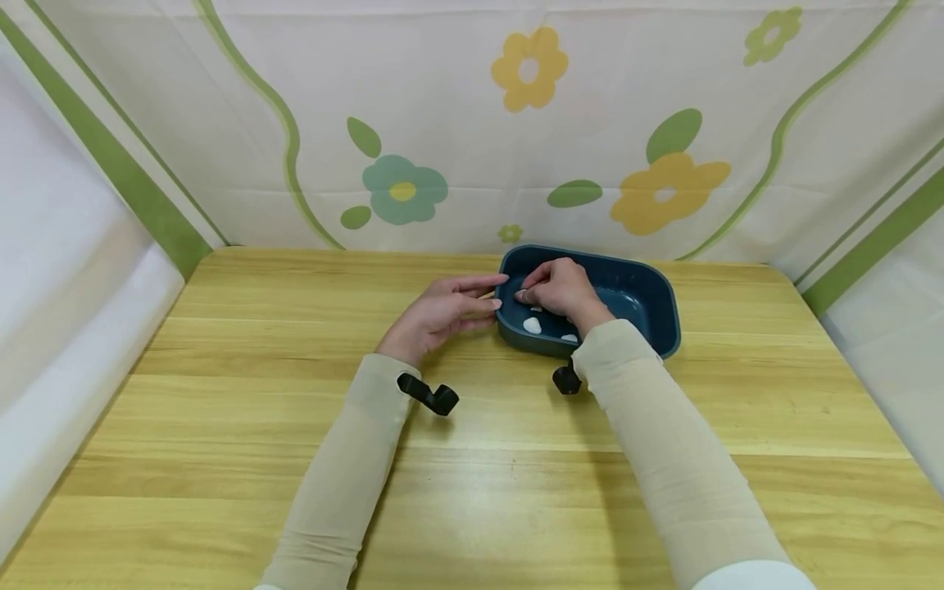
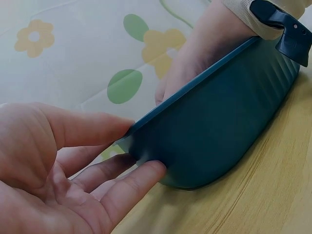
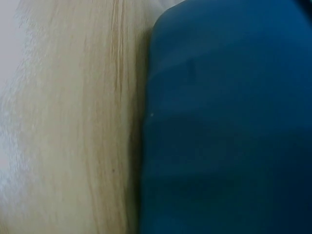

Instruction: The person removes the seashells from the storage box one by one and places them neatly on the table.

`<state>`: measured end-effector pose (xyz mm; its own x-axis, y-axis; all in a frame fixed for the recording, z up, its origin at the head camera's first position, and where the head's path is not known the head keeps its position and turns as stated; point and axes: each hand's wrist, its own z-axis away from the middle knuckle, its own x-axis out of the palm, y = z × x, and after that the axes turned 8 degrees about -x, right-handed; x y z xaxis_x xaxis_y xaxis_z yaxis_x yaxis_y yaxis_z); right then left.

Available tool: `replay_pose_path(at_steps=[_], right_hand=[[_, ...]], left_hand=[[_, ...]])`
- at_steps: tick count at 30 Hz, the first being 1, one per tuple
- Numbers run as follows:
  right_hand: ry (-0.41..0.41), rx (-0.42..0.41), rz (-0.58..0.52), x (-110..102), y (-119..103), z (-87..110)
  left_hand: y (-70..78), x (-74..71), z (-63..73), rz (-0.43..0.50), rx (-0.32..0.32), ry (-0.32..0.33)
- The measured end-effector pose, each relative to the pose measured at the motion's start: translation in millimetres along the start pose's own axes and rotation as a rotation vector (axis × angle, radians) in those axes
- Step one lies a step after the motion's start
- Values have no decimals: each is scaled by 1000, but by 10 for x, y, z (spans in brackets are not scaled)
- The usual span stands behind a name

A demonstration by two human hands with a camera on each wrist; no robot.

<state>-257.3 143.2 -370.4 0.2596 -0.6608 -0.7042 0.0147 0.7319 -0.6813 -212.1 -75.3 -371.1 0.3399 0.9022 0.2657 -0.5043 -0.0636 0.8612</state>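
Note:
A dark blue rectangular tub (image 1: 662, 315) sits on the table near the back, with small white shell-like pieces (image 1: 533, 325) lying on its floor. My right hand (image 1: 564, 288) reaches down into the left part of the tub. Its thumb and fingertips pinch a small pale piece, mostly covered by the fingers. At the tub's left end my left hand (image 1: 441, 311) touches the outer wall and rim with nearly straight fingers. The left wrist view shows those fingertips (image 2: 155, 168) against the tub wall. Only the tub's outer side (image 3: 209, 122) and table appear in the right wrist view.
The wooden table (image 1: 472, 492) extends to the front and both sides. Behind the tub hangs a white curtain (image 1: 457, 106) with flower prints, and more white cloth stands at left and right. Black wrist mounts (image 1: 566, 379) stick out from both sleeves, one close to the tub's front wall.

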Motion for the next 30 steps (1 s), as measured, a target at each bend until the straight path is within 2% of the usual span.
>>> replay_pose_path(at_steps=[17,30], right_hand=[[-58,-27,5,1,1,22],[-56,-53,-40,-9,-4,41]], left_hand=[[-8,3,5,-33,11,0],[-13,5,5,4,-5,-6]])
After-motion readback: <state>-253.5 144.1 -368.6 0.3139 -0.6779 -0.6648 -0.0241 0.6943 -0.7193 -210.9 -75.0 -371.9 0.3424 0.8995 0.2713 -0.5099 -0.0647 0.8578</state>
